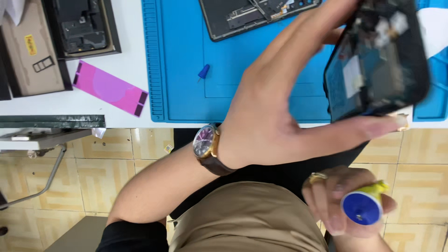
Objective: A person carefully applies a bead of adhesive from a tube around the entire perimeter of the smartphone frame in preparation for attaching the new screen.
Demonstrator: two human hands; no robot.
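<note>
My left hand point(280, 102) grips a dark phone panel point(378, 60) by its edges, thumb under its lower rim, and holds it up over the blue work mat point(186, 70). The panel's inner side faces me, with patches of tape and small parts on it. Lower right, over my lap, my right hand point(336, 200) is closed around a blue suction cup point(361, 207) with a yellow tab. A watch sits on my left wrist and a ring on my right hand.
An opened phone body point(252, 16) lies at the mat's far edge. A small blue tool tip point(203, 71) rests on the mat. A pink adhesive strip point(110, 87) lies on the white table, with another opened phone point(81, 25) and a brown box point(30, 51) beyond.
</note>
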